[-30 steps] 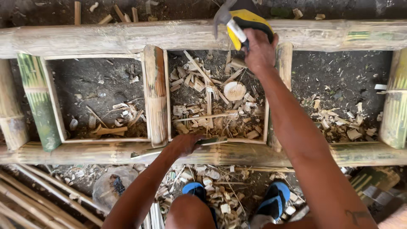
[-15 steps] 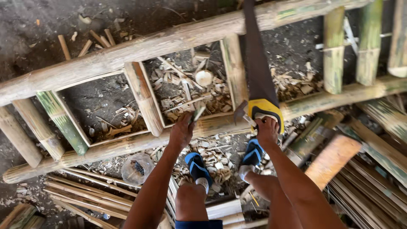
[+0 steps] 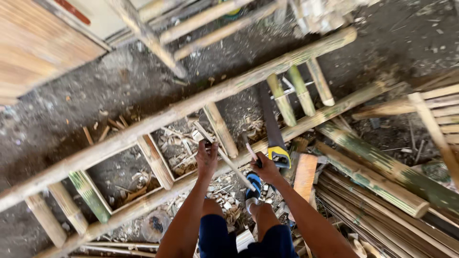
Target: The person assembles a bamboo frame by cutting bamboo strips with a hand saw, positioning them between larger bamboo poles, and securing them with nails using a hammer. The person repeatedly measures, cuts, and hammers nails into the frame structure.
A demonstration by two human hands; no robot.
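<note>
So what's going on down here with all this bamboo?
A person is working over a ladder-like bamboo frame lying on the dirt floor. Their left hand grips a thin bamboo strip that slants across the frame's near rail. Their right hand holds what looks like a small tool handle. A yellow-handled handsaw rests across the rails just beside it. Chips and offcuts litter the ground between the rungs.
</note>
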